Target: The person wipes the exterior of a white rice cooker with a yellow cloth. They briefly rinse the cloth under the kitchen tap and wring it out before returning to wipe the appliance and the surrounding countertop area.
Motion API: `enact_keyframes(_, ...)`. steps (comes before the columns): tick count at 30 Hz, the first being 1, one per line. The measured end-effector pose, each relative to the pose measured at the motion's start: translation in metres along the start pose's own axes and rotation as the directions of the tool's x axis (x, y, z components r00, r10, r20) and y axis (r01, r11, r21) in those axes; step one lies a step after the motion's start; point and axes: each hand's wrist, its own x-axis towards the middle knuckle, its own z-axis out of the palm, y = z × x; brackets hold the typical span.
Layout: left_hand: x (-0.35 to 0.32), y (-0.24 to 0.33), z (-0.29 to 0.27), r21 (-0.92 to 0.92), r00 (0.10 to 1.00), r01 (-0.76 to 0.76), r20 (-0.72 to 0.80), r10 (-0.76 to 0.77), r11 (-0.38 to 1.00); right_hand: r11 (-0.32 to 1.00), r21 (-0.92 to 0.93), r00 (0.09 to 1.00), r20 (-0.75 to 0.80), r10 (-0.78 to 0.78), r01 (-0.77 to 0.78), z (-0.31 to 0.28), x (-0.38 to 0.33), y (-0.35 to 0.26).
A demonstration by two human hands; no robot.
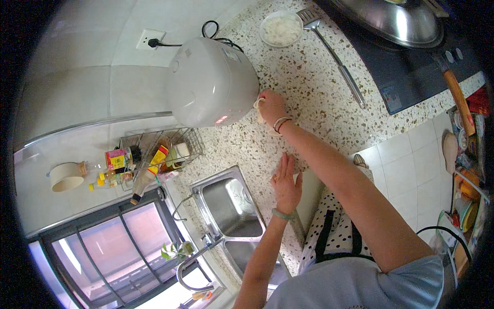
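My right hand [272, 109] is closed on a pale cloth [260, 117] and presses it onto the speckled countertop [314, 103], right beside the rice cooker [211, 82]. Parts of the cloth stick out past the fingers; the rest is hidden under the hand. The cooker is light grey with its lid down and red lights lit on its front. My left hand [286, 186] lies nearer to me at the counter's edge, fingers stretched out, with nothing in it. It is close to the double steel sink [246, 206].
A bowl of white food [281, 29] and a slotted turner [337, 64] lie at the back. To the right, a lidded wok [401, 26] sits on a black cooktop [391, 72], its wooden handle [458, 100] jutting outward. A wire basket [193, 147] of bottles stands left.
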Motion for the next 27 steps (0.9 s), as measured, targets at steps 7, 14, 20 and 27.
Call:
enact_keyframes(7,-0.004,-0.002,-0.008,0.027,0.995,0.059,0.084,-0.061,0.998,0.805,0.560,0.977,0.042,0.207,-0.195,-0.035,-0.016,-0.019)
enact_keyframes(14,0.001,0.005,-0.006,-0.019,0.995,0.047,0.093,-0.045,0.999,0.979,0.196,0.992,-0.124,-0.031,0.055,-0.007,-0.004,-0.011)
enact_keyframes(20,0.003,0.007,-0.005,0.058,0.991,0.043,0.122,-0.050,0.997,0.974,-0.171,0.984,0.120,-0.132,0.151,-0.003,0.007,0.011)
enact_keyframes(27,-0.002,0.001,-0.007,0.021,0.990,0.072,0.122,-0.074,0.997,0.853,0.474,0.975,0.150,0.164,-0.217,-0.035,-0.020,-0.011)
